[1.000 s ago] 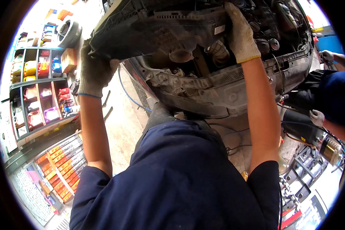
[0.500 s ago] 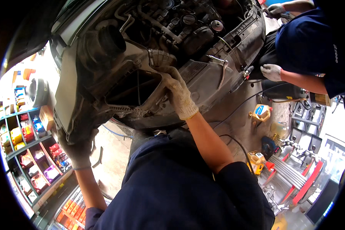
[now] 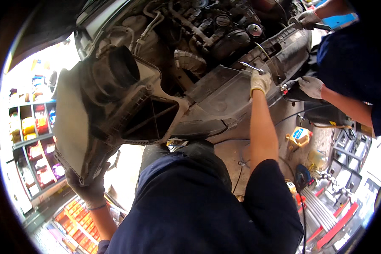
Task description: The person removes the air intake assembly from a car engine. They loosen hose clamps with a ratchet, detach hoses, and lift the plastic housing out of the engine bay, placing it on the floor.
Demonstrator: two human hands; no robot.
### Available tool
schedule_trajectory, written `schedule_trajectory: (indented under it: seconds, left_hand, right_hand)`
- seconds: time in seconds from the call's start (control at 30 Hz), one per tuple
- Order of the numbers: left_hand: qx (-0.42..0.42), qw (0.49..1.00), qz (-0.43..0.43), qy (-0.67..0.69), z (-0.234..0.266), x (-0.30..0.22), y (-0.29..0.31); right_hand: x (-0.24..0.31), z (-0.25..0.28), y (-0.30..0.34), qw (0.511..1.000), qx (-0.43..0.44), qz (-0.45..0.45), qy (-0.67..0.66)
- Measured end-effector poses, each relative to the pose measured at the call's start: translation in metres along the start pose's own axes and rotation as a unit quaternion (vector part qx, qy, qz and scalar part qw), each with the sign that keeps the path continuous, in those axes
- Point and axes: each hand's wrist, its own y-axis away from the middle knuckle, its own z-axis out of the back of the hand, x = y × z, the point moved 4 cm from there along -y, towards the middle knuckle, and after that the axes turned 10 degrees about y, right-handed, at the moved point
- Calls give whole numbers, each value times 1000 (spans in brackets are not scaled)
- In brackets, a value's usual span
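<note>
My left hand [image 3: 86, 188], in a grey glove, grips the lower corner of a large black plastic air filter housing [image 3: 103, 106]. The housing is tilted at the left, out over the car's front edge, with a round port on top and a square opening facing me. Far to the right, my right hand [image 3: 261, 82], in a pale knit glove, is closed around the handle of a ratchet [image 3: 250, 66] above the car's front panel [image 3: 220, 99]. The ratchet's shiny end sticks out to the left; its handle is mostly hidden by the glove.
Beyond lies the open engine bay [image 3: 224, 25], with a ribbed air duct [image 3: 190, 61]. At the right, a co-worker's gloved hand [image 3: 311, 86] is beside a red-tipped tool [image 3: 287, 86]. A yellow jug [image 3: 300, 135] and hoses are on the floor; shelves [image 3: 34, 142] stand left.
My right hand has let go of the housing and taken hold of the ratchet farther right. My left hand has drawn the housing back toward me, off the ribbed duct.
</note>
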Motion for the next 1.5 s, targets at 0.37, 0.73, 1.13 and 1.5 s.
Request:
schedule_trajectory:
  seconds: [0.37,0.73,1.13,1.5]
  left_hand:
    - [-6,976,148,159,22,16,56]
    - [-40,967,208,140,116,49,66]
    - [-95,949,198,225,407,68,35]
    - [-20,913,310,262,571,64,25]
  right_hand:
    - [-36,-54,-73,995,39,86,31]
    - [-32,-15,143,742,496,11,-452]
    - [36,-83,548,759,579,154,-253]
    - [-54,-160,721,727,593,246,-244]
